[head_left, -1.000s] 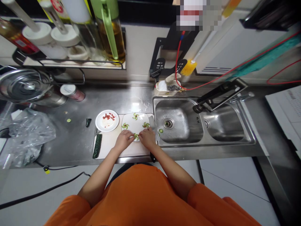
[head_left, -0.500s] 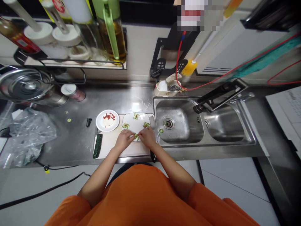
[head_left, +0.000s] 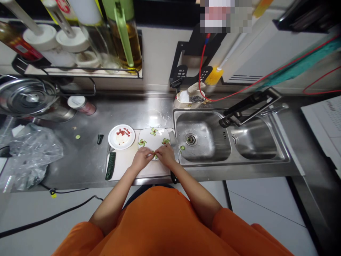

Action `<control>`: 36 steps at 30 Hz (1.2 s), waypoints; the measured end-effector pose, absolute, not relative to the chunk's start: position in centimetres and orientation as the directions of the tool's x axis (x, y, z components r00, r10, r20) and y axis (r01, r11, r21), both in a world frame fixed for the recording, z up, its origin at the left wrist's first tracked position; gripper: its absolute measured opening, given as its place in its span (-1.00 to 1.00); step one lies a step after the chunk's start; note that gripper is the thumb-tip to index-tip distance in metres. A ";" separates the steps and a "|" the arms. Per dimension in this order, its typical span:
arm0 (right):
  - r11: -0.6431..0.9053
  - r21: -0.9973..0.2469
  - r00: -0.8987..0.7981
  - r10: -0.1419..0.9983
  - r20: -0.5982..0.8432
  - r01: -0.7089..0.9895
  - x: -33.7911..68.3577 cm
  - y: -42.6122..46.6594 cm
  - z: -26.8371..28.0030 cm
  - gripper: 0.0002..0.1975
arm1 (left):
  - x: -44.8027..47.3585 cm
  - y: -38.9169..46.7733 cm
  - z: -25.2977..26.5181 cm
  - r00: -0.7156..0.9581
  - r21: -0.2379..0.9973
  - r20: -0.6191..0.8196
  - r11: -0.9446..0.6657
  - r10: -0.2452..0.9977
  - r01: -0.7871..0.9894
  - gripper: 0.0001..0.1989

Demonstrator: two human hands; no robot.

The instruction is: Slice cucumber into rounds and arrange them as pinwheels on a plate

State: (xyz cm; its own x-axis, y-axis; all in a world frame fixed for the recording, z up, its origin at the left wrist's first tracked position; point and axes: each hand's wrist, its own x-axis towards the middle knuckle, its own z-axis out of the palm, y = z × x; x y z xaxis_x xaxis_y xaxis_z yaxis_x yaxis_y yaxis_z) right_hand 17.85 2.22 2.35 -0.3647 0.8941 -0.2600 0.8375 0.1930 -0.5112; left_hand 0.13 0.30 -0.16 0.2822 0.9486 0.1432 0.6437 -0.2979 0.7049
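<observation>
Green garnish [head_left: 155,156] shows less between left hand [head_left: 142,158] and right hand [head_left: 166,156] now, grips unclear.

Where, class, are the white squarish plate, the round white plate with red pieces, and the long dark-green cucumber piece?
White squarish plate [head_left: 152,141]: head view, bare middle.
Round white plate [head_left: 111,137]: head view, left rim.
Long dark-green cucumber piece [head_left: 110,166]: head view, skin's middle.
</observation>
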 end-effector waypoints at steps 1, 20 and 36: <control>0.192 -0.508 -0.363 0.894 -0.261 0.839 17.9 2.2 2.3 -0.80 | 0.1 0.3 -0.1 0.283 0.707 0.143 -0.298 0.948 0.641 -0.93; 0.158 -0.524 -0.327 0.912 -0.249 0.837 17.8 1.9 2.2 -0.82 | 0.3 0.4 -0.4 0.266 0.715 0.153 -0.292 0.952 0.635 -0.95; 0.176 -0.493 -0.328 0.913 -0.240 0.852 18.0 1.7 2.1 -0.82 | 0.6 0.4 0.3 0.290 0.711 0.131 -0.294 0.948 0.639 -0.92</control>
